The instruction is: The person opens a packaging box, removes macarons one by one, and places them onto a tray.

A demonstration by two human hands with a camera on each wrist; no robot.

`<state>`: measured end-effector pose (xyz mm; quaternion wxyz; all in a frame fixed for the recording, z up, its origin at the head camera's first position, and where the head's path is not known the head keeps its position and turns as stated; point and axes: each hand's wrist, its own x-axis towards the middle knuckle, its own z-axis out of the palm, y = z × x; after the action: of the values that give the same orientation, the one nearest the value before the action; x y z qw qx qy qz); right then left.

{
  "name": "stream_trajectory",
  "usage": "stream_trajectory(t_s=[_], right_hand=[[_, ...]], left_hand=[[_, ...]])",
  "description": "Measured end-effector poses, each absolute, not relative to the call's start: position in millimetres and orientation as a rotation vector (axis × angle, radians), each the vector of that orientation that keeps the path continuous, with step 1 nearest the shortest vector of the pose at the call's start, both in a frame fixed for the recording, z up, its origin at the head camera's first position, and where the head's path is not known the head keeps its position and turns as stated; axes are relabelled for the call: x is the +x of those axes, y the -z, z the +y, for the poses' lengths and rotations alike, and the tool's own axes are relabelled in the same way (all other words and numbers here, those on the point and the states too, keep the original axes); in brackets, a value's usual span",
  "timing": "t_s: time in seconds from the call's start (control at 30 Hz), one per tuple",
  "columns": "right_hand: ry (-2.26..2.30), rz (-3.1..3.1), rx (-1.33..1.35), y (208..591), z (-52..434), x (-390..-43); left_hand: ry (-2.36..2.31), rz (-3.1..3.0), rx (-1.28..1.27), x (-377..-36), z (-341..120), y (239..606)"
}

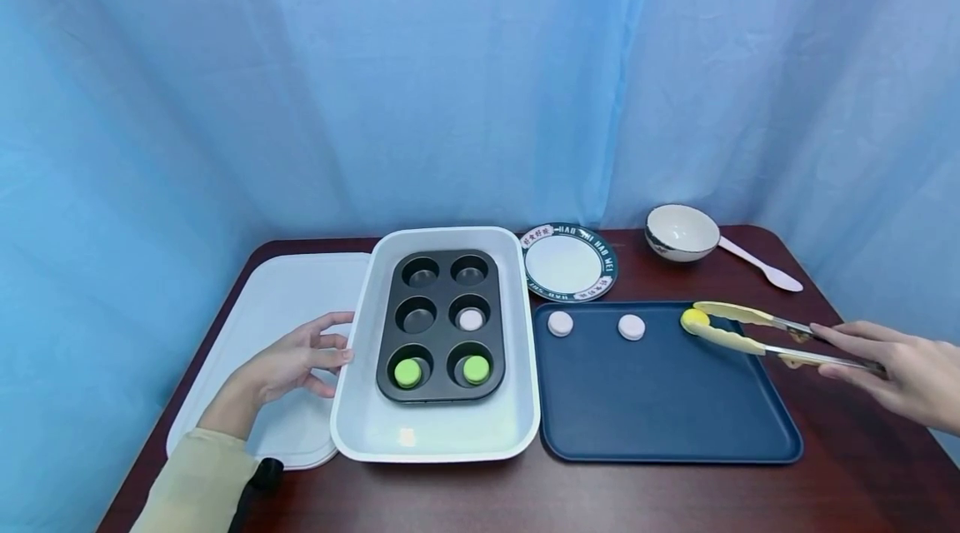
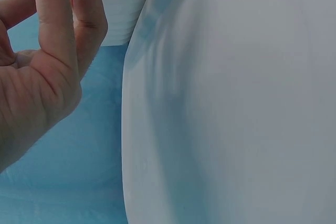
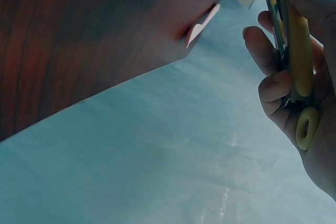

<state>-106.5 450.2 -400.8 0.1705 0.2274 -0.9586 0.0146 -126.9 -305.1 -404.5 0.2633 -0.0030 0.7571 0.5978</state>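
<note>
My right hand (image 1: 892, 366) grips a pair of tongs (image 3: 302, 51) with pale yellow tips. The tips stand on either side of a yellow macaron-like disc (image 1: 694, 320) at the back right of the dark blue tray (image 1: 660, 408). Two pale pink discs, one left (image 1: 560, 324) and one right (image 1: 632, 327), lie along the tray's back edge. At the white bin's (image 1: 435, 437) left rim, my left hand (image 1: 296, 358) has its fingertips, loosely bent. Inside the bin sits a dark muffin pan (image 1: 442, 312); two cups hold green discs (image 1: 408, 373) and one a pink disc (image 1: 471, 319).
A white board (image 1: 277, 291) lies left, partly under the bin's edge. Behind the blue tray are a plate with a green patterned rim (image 1: 606, 254), a white bowl (image 1: 682, 231) and a pale pink spoon (image 1: 780, 277). Blue curtain (image 1: 450, 83) hangs behind the table.
</note>
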Motion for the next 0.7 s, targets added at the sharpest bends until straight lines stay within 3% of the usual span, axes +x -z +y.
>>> stream_trajectory(t_s=[0.37,0.7], right_hand=[[-0.060,-2.656,0.688,389.0,444.1,-106.6],[-0.047,-2.634,0.775,356.0,403.4,-112.7]], left_hand=[[-1.606,2.058,-0.020,-127.6,-303.9,404.0],[-1.606,2.057,-0.033,-126.4,-304.6,403.3]])
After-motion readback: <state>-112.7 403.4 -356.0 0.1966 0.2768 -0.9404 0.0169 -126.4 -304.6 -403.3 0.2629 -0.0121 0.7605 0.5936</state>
